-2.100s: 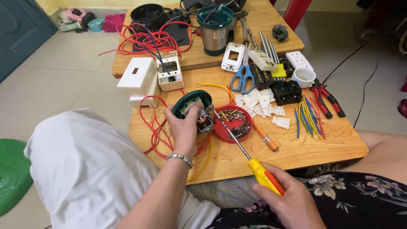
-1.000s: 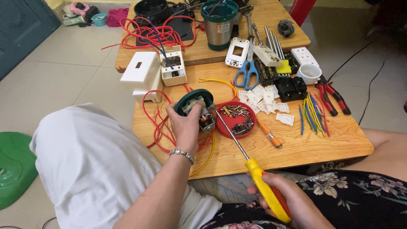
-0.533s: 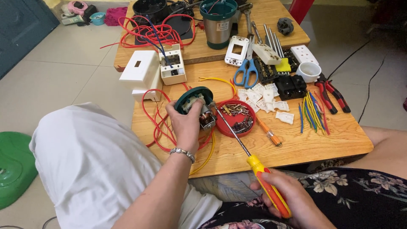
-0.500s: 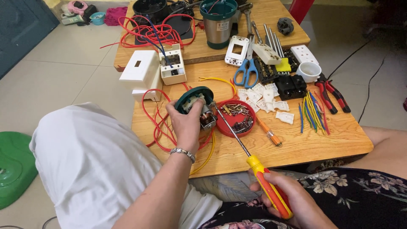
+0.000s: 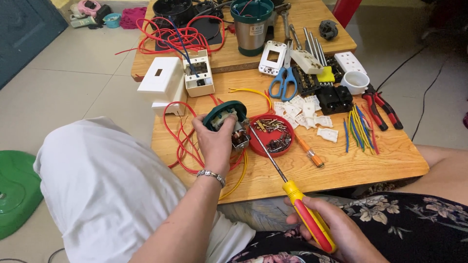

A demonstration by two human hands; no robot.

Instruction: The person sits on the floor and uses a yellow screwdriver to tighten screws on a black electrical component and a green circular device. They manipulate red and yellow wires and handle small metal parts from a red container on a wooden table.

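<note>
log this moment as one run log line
left hand: holds green motor part | right hand: holds screwdriver, tip at part | red dish: beside it

Looks like a home repair setup on a tiled floor (image 5: 87, 63), not a proper workshop. Low wooden tables (image 5: 370, 165) loaded with red wire (image 5: 180, 36), blue scissors (image 5: 284, 84), pliers (image 5: 382, 107), white socket parts (image 5: 304, 109), a red dish of screws (image 5: 270, 134). Household clutter by the wall (image 5: 90, 9).
</note>
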